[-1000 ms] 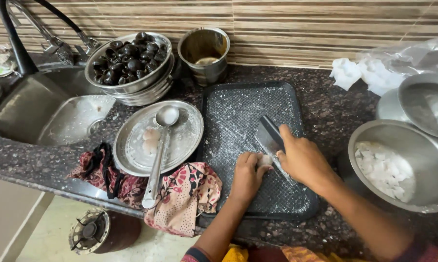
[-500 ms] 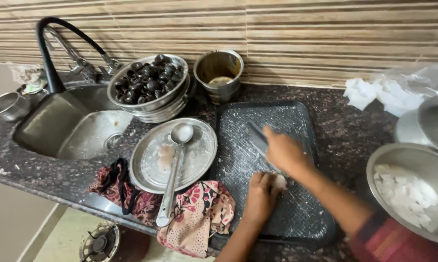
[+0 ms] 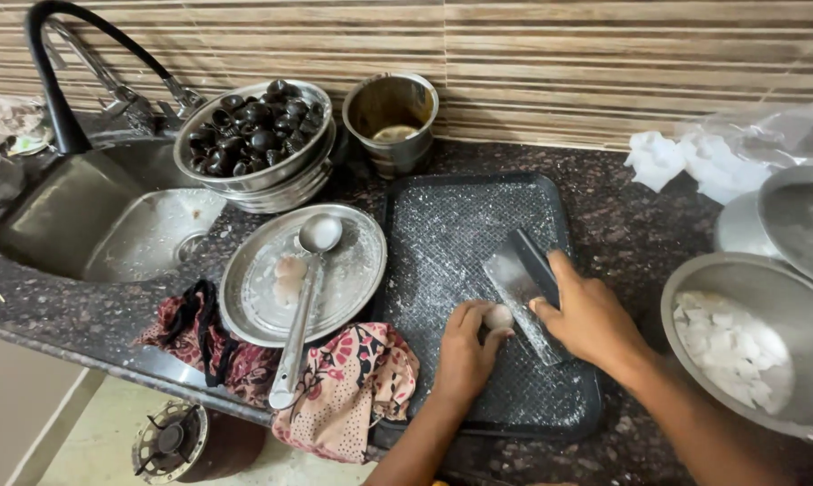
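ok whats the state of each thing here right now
left hand: pinching a small pale piece on the dark tray
right hand: gripping a flat metal blade, edge down
steel plate: ladle resting across it
bowl of dark round things: full
steel cup: upright

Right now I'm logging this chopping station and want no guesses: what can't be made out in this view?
- White piece: the left hand covers most of it, so its kind is unclear.
- Cleaver: the right hand hides the handle.
- Steel cup: contents too dim and small to tell.
- Bowl of white chunks: cut off by the right and bottom edges.
- Bags: crumpled, contents unclear.
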